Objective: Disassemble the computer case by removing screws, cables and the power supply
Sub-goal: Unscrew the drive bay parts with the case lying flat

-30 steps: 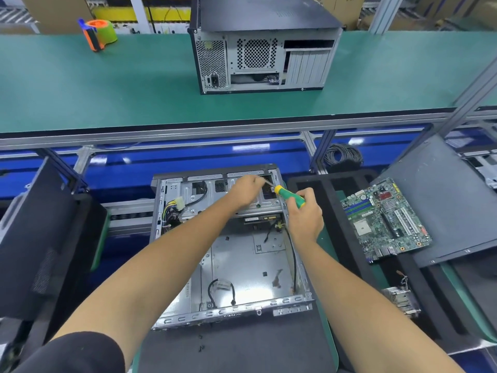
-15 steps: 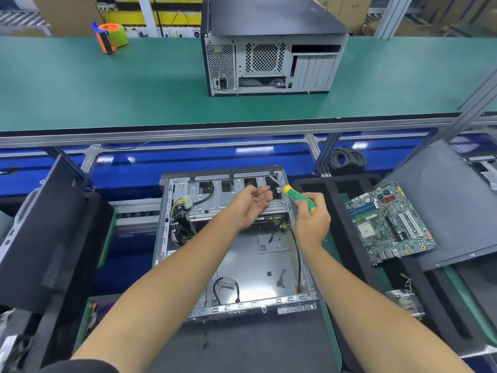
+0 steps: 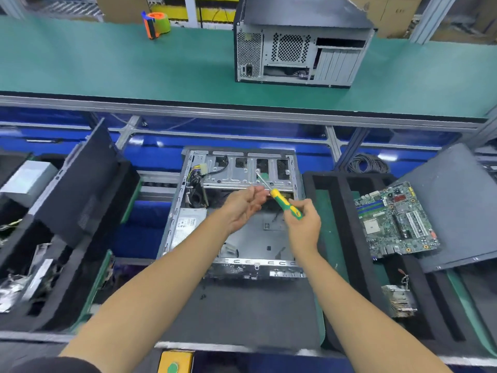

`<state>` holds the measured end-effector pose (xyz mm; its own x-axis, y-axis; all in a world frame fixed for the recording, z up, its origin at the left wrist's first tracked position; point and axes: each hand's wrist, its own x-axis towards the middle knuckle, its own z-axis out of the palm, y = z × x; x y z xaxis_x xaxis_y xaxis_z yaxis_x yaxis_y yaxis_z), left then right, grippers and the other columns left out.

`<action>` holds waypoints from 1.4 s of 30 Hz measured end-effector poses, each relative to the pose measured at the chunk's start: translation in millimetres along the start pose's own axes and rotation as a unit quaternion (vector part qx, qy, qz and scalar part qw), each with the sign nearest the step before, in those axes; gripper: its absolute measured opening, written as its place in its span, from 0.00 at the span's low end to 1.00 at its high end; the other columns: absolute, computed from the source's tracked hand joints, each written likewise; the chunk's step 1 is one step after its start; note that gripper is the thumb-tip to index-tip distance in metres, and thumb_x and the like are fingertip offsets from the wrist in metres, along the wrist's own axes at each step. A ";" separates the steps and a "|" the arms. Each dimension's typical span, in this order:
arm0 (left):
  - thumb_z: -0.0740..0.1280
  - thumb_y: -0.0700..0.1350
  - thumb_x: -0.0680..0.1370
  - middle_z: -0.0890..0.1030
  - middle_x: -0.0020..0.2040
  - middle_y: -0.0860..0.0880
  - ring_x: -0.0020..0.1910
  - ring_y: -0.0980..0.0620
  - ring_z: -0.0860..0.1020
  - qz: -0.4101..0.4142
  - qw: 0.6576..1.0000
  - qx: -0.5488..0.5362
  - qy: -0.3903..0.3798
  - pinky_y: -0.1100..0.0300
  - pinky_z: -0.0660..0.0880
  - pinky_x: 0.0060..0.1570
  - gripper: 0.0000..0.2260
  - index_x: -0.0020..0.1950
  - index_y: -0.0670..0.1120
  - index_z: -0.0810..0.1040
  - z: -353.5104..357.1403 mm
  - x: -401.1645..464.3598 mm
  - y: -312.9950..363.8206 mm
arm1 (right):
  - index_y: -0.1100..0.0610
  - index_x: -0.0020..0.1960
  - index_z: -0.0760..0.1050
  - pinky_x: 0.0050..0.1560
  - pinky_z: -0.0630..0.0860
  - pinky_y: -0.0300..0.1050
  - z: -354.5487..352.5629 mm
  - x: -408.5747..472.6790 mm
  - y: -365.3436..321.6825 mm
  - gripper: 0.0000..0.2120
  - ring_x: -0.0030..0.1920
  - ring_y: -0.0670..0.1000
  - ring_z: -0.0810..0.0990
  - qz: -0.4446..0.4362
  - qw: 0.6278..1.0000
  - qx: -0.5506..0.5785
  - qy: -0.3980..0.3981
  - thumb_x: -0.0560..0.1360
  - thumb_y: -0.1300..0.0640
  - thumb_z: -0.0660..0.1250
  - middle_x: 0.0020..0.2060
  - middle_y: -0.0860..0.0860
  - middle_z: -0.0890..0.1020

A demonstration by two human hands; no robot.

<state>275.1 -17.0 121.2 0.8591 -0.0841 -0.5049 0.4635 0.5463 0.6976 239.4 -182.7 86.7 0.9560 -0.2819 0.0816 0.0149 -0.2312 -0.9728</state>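
Green belt of the conveyor (image 3: 107, 68) runs across the far side w/ a closed PC tower (image 3: 301, 49) standing on it, rear panel toward you, and a tape dispenser (image 3: 156, 24) far left. Below it, dead centre in front of you, sits the open computer case (image 3: 231, 208) on a dark mat (image 3: 242, 313): bare grey steel, side panel off, floor pan exposed, drive cage (image 3: 242, 170) across the far end. Yellow/black cables (image 3: 197, 173) bunch at the far-left corner, and the power supply (image 3: 188, 224) lies along the left wall, label up. Right of the case a motherboard (image 3: 395, 222) lies on a grey panel (image 3: 457, 205) over the black foam tray (image 3: 336, 211). A black panel (image 3: 83, 184) leans on the left.

Your right hand (image 3: 304, 224) grips the screwdriver (image 3: 285, 204) by its green/yellow handle, shaft angled up-left, tip on the drive cage. Your left hand (image 3: 242, 208) is palm up, fingers loosely curled, just beside the shaft; can't tell if it cups anything.

Vs 0.5 s ago: your head has pulled back, so the case looks further off and the power supply is now in view. Left hand has dropped a bit lower and closer to you. Screwdriver grip is unchanged, w/ the tip still near the same cage spot.
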 end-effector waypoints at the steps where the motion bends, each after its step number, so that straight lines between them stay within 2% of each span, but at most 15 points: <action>1: 0.56 0.44 0.88 0.85 0.39 0.49 0.29 0.59 0.78 0.010 1.000 0.011 0.012 0.68 0.73 0.29 0.13 0.55 0.40 0.78 -3.1 -9.5 -4.7 | 0.49 0.44 0.76 0.32 0.70 0.35 -1.7 -6.3 -0.6 0.11 0.31 0.42 0.73 -0.002 1.000 -0.004 -0.014 0.71 0.65 0.70 0.35 0.47 0.80; 4: 0.57 0.45 0.88 0.76 0.36 0.50 0.27 0.58 0.68 0.034 0.997 0.035 0.057 0.68 0.63 0.26 0.13 0.52 0.41 0.78 -12.0 -40.5 -21.1 | 0.53 0.44 0.74 0.30 0.67 0.33 -8.8 -22.8 -0.6 0.10 0.30 0.40 0.71 -0.022 0.998 -0.015 -0.061 0.70 0.65 0.71 0.33 0.43 0.78; 8: 0.57 0.41 0.87 0.70 0.36 0.50 0.27 0.58 0.64 0.046 0.992 0.071 0.091 0.69 0.61 0.24 0.10 0.50 0.41 0.75 -28.5 -85.1 -37.7 | 0.55 0.45 0.71 0.31 0.67 0.43 -18.2 -31.2 -0.6 0.08 0.30 0.43 0.69 -0.040 0.989 -0.075 -0.119 0.72 0.65 0.69 0.33 0.45 0.75; 10: 0.56 0.41 0.88 0.69 0.36 0.50 0.27 0.59 0.63 0.047 0.992 0.059 0.101 0.69 0.59 0.24 0.11 0.50 0.42 0.74 -37.5 -105.8 -43.8 | 0.54 0.45 0.69 0.30 0.65 0.39 -18.5 -32.4 -0.2 0.08 0.31 0.43 0.70 -0.060 0.984 -0.106 -0.128 0.74 0.64 0.67 0.35 0.47 0.75; 12: 0.55 0.41 0.88 0.70 0.37 0.50 0.29 0.58 0.63 0.052 0.991 0.034 0.119 0.68 0.59 0.25 0.10 0.51 0.41 0.73 -46.0 -123.0 -53.1 | 0.55 0.46 0.69 0.29 0.63 0.35 -16.4 -33.0 0.6 0.07 0.32 0.42 0.71 -0.076 0.982 -0.125 -0.122 0.75 0.63 0.67 0.36 0.47 0.74; 16: 0.55 0.41 0.87 0.73 0.37 0.50 0.29 0.58 0.64 0.084 0.986 -0.049 0.132 0.67 0.59 0.27 0.09 0.52 0.41 0.73 -64.0 -145.9 -71.3 | 0.53 0.48 0.68 0.32 0.64 0.42 -12.2 -31.5 4.8 0.07 0.37 0.48 0.72 -0.086 0.977 -0.153 -0.124 0.76 0.62 0.66 0.41 0.48 0.75; 23: 0.57 0.43 0.87 0.74 0.38 0.51 0.29 0.59 0.69 0.145 0.971 -0.134 0.137 0.68 0.64 0.27 0.09 0.52 0.44 0.74 -106.9 -157.7 -99.4 | 0.51 0.48 0.67 0.31 0.63 0.43 -8.7 -31.3 9.9 0.07 0.35 0.43 0.70 -0.114 0.971 -0.169 -0.126 0.77 0.60 0.65 0.38 0.44 0.72; 25: 0.57 0.40 0.87 0.73 0.38 0.51 0.28 0.60 0.69 0.161 0.956 -0.158 0.186 0.68 0.63 0.26 0.08 0.54 0.42 0.74 -120.5 -155.8 -116.1 | 0.51 0.48 0.67 0.31 0.63 0.43 -8.1 -31.0 10.9 0.07 0.35 0.43 0.70 -0.114 0.971 -0.169 -0.122 0.77 0.59 0.65 0.38 0.44 0.72; 28: 0.55 0.36 0.87 0.74 0.40 0.48 0.32 0.57 0.68 0.148 0.921 -0.138 0.334 0.68 0.63 0.27 0.10 0.63 0.37 0.73 -136.1 -139.9 -141.9 | 0.51 0.48 0.67 0.30 0.63 0.44 -6.5 -30.7 12.4 0.07 0.34 0.44 0.71 -0.124 0.970 -0.171 -0.121 0.77 0.59 0.65 0.38 0.45 0.73; 30: 0.54 0.35 0.87 0.76 0.42 0.47 0.35 0.55 0.70 0.127 0.895 -0.092 0.418 0.67 0.68 0.33 0.13 0.66 0.36 0.75 -138.8 -127.6 -156.8 | 0.50 0.48 0.66 0.30 0.65 0.45 -5.9 -30.9 14.1 0.07 0.34 0.45 0.70 -0.129 0.970 -0.167 -0.122 0.76 0.58 0.64 0.38 0.46 0.73; 32: 0.56 0.39 0.87 0.79 0.46 0.46 0.41 0.52 0.75 0.133 0.872 -0.049 0.468 0.60 0.76 0.47 0.13 0.66 0.37 0.76 -137.9 -118.0 -168.0 | 0.50 0.47 0.66 0.31 0.68 0.48 -5.4 -30.9 14.8 0.07 0.34 0.46 0.70 -0.129 0.971 -0.162 -0.122 0.76 0.59 0.64 0.38 0.45 0.73; 34: 0.56 0.42 0.87 0.81 0.54 0.43 0.51 0.49 0.79 0.156 0.856 0.000 0.493 0.54 0.76 0.61 0.13 0.67 0.38 0.75 -134.3 -112.0 -175.3 | 0.48 0.47 0.65 0.31 0.71 0.50 -4.7 -30.2 15.0 0.08 0.34 0.48 0.71 -0.126 0.971 -0.166 -0.121 0.76 0.58 0.64 0.38 0.46 0.73; 35: 0.56 0.42 0.87 0.81 0.58 0.42 0.55 0.48 0.80 0.170 0.850 0.021 0.497 0.53 0.75 0.64 0.13 0.68 0.38 0.73 -132.1 -110.1 -178.7 | 0.48 0.47 0.65 0.32 0.72 0.51 -4.5 -30.0 15.3 0.09 0.34 0.49 0.72 -0.125 0.970 -0.168 -0.121 0.76 0.58 0.64 0.38 0.46 0.73; 38: 0.55 0.41 0.87 0.78 0.66 0.42 0.64 0.47 0.78 0.213 0.833 0.073 0.505 0.53 0.72 0.68 0.15 0.71 0.40 0.73 -127.2 -105.0 -189.8 | 0.48 0.47 0.64 0.33 0.73 0.53 -3.9 -30.1 16.2 0.09 0.35 0.50 0.72 -0.128 0.969 -0.172 -0.121 0.77 0.58 0.64 0.38 0.46 0.73; 42: 0.54 0.40 0.86 0.79 0.64 0.46 0.64 0.48 0.77 0.258 0.810 0.062 0.523 0.52 0.71 0.69 0.15 0.68 0.43 0.77 -122.9 -100.9 -201.7 | 0.48 0.47 0.65 0.32 0.73 0.54 -3.8 -28.9 16.1 0.08 0.34 0.49 0.72 -0.131 0.969 -0.170 -0.120 0.77 0.58 0.64 0.38 0.46 0.73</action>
<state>68.3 -16.3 -31.1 0.3213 0.9162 -0.2394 0.1758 0.1907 0.9658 210.9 -181.9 69.5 0.9737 0.0424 0.2237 0.2074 -0.5712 -0.7942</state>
